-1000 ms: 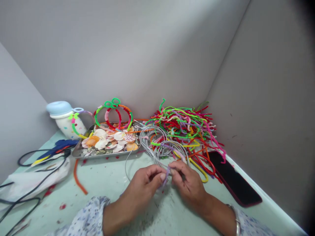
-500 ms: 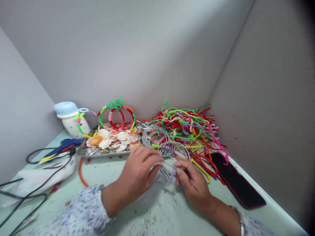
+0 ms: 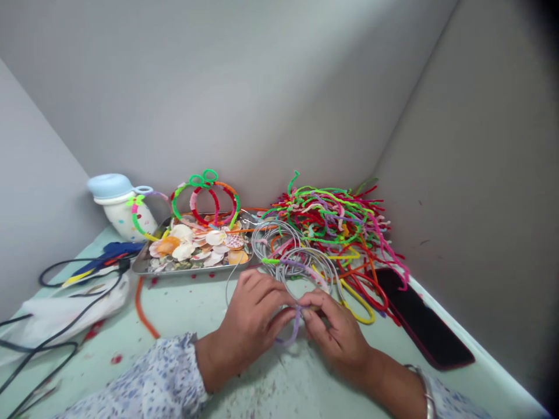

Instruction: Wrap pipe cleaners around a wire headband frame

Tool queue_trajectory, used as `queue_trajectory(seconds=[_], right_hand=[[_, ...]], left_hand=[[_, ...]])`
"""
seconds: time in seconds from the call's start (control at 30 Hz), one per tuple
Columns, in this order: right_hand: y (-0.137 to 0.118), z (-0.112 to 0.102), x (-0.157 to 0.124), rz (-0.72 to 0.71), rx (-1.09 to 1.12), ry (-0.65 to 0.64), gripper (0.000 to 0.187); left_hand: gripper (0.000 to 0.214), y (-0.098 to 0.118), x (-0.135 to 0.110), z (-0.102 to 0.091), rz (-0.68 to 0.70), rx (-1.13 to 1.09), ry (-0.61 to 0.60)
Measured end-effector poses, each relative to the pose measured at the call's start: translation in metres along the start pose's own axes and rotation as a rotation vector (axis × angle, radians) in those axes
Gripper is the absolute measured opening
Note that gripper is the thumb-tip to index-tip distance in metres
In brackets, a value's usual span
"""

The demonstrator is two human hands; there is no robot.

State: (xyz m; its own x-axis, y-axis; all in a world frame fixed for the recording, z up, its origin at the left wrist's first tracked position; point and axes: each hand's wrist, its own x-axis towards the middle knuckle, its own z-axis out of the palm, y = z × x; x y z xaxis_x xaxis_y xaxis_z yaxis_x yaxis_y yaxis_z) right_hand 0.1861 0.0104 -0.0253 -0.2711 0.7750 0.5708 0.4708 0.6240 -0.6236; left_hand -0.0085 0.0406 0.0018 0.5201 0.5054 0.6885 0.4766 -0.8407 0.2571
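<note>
My left hand (image 3: 257,308) is closed, thumb and forefinger pinched near a purple pipe cleaner (image 3: 294,333). A thin grey wire (image 3: 227,285) curves out behind this hand. My right hand (image 3: 336,331) pinches the pipe cleaner's upper end, its fingertips almost meeting those of the left. From there the purple strand bends down and back under my left hand. Just beyond my fingers lie coils of grey wire (image 3: 279,224), with a joined strip of green, purple and pink pipe cleaner (image 3: 292,263) across them. The exact contact between wire and fingertips is hidden.
A metal tray (image 3: 192,270) of seashells (image 3: 183,250) sits at the back left, colourful pipe-cleaner rings (image 3: 217,203) standing on it. Beside it are a bottle (image 3: 126,215), dark cables (image 3: 56,349) and a plastic bag (image 3: 78,308). Rightward are heaped pipe cleaners (image 3: 336,212) and a black phone (image 3: 425,320).
My left hand has moved right and its fingers have closed in beside the right fingertips. The wire stretch between the hands is no longer visible; a wire loop now shows left of my left hand.
</note>
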Motion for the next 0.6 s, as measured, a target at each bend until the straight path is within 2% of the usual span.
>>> queue_trajectory(seconds=[0.3, 0.6], right_hand=[[0.0007, 0.0000, 0.0015, -0.058, -0.023, -0.003, 0.014], [0.0021, -0.0004, 0.0036, -0.110, -0.055, -0.005, 0.016]], left_hand=[[0.003, 0.0012, -0.0004, -0.0003, -0.044, -0.062, -0.008], [0.002, 0.0033, 0.0005, 0.0018, -0.154, -0.245, -0.012]])
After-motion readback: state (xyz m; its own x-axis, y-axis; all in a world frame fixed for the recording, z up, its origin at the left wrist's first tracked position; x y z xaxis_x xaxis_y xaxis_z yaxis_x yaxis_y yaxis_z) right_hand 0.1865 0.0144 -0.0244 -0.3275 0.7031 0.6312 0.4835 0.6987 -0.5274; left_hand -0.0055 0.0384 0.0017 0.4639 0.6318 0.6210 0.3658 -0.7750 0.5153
